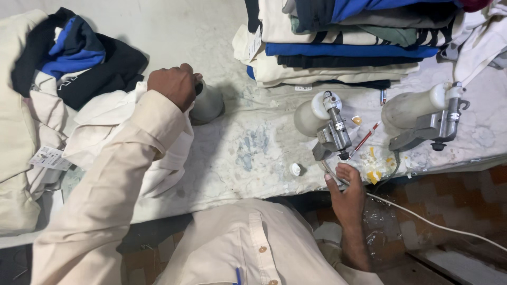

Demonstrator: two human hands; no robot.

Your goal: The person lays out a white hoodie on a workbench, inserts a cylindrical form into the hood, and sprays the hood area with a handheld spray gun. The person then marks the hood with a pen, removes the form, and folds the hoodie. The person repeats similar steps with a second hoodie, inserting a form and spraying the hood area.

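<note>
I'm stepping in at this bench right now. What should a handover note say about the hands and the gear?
Left hand: closed on top of a white bottle at the bench's left.
Right hand: open, fingers at the near bench edge beside a hose, just below the nearer spray gun.
Second spray gun lies to the right, untouched.
Folded garments are stacked behind; loose garments lie left.

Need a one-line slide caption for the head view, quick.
Left hand grips a white bottle; right hand rests at the table edge below a spray gun.
</note>
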